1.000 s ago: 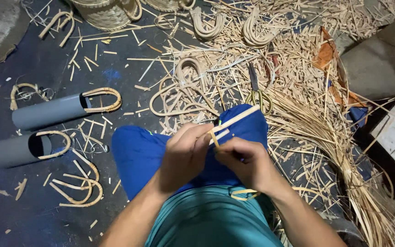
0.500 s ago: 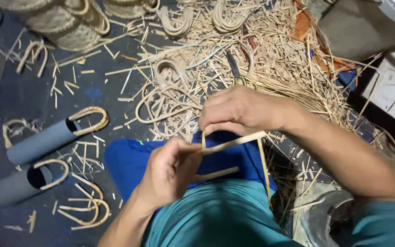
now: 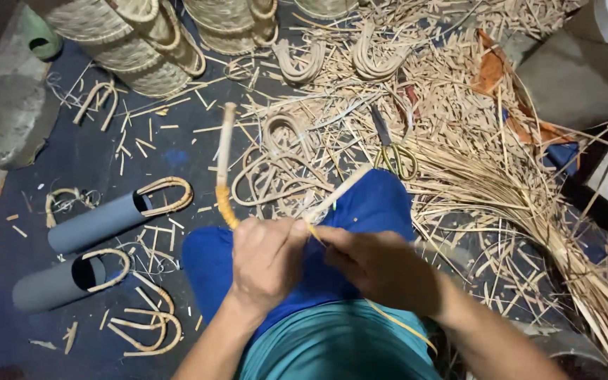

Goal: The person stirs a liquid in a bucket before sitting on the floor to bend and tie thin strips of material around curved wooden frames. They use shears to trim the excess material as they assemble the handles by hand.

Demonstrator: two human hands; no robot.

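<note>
We're mid-wrap here: our left hand [image 3: 265, 262] is clenched round the bent cane handle [image 3: 225, 163] over the blue knee, and our right hand [image 3: 381, 267] pinches the thin yellow strip [image 3: 395, 325]. Next, we reckon, a tight, even turn around the cane.

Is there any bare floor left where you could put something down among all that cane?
Fairly bare dark mat lies between the woven baskets and the two grey tubes, with only stray offcuts. Right of the scissors, cane strips cover everything.
</note>
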